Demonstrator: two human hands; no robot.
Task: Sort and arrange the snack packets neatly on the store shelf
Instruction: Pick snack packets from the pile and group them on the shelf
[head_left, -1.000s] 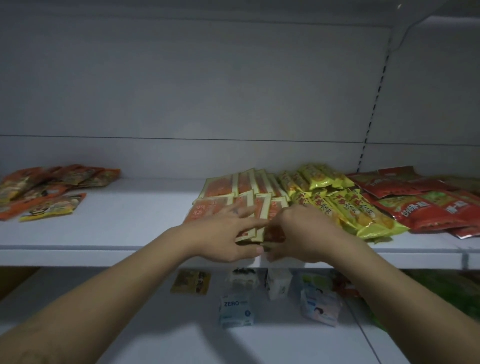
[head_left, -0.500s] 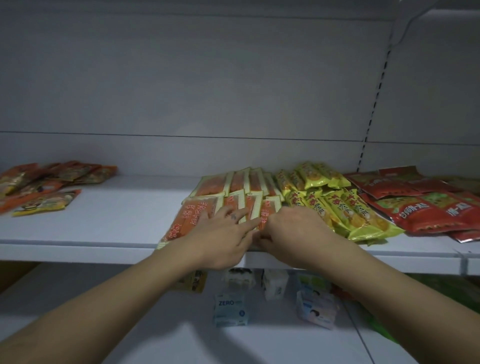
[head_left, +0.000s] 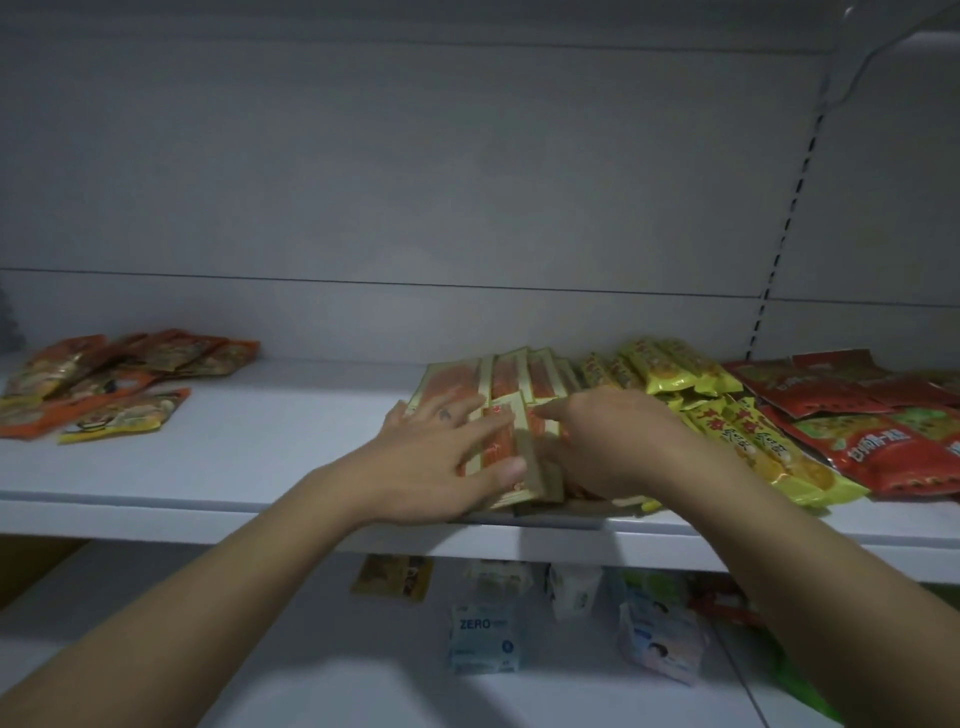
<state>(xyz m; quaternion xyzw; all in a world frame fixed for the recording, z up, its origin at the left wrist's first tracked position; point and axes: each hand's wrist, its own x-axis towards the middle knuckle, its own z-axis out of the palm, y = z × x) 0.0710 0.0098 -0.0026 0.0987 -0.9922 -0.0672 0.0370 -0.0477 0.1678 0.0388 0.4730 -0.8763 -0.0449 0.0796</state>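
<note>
Several orange snack packets with cream edges lie in rows at the middle of the white shelf. The front ones are gathered into a bunch between my hands near the shelf's front edge. My left hand lies over the bunch's left side, fingers spread, with the thumb pinching the front packets. My right hand curls around the bunch's right side, its fingertips hidden behind the packets.
Yellow packets lie right of the orange ones, then red packets at the far right. A loose pile of orange-brown packets sits at the shelf's left. On the lower shelf stand a ZERO box and other small boxes.
Both hands have pushed the front orange packets together into a tighter bunch and shifted slightly right. My left hand now spreads over them with its thumb on the front.
</note>
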